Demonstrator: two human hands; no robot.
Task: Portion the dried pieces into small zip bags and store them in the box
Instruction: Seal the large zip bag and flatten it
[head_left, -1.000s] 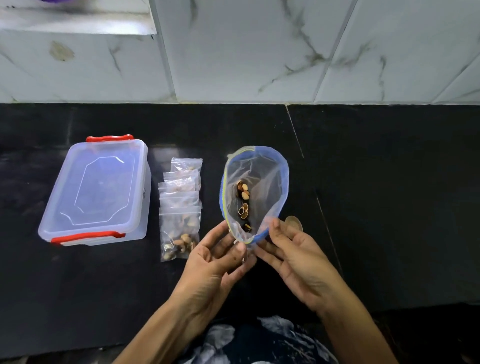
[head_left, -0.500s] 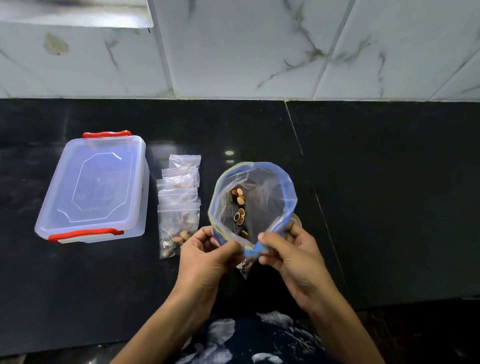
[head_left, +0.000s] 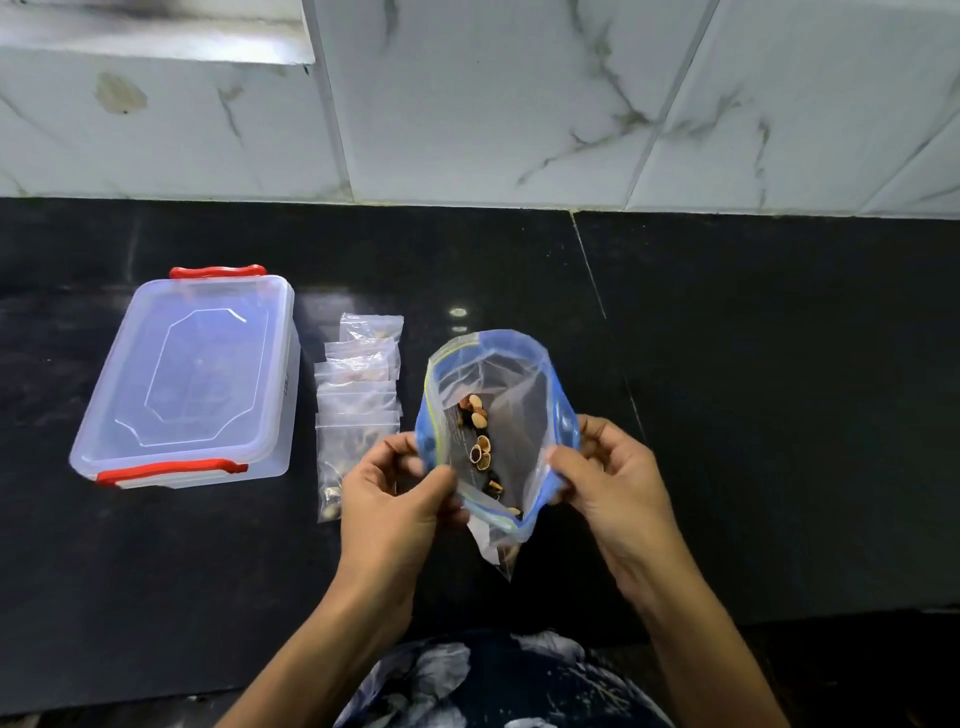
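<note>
Two hands hold one large zip bag (head_left: 511, 410) open above the counter (head_left: 753, 389) at frame centre: the left hand (head_left: 397, 499) pinches its left rim, the right hand (head_left: 613, 486) pinches the right rim. Dried pieces (head_left: 480, 441) lie scattered inside. The film looks thin, soft and slippery, so it likely sags unless held by the stiffer blue zip strip; the pieces seem light and brittle. Left of it, a row of small zip bags (head_left: 358, 395) overlaps on the counter, beside the closed box (head_left: 192, 379) with red latches. How full the small bags are is hard to judge, and the left hand covers the nearest one's lower part.
</note>
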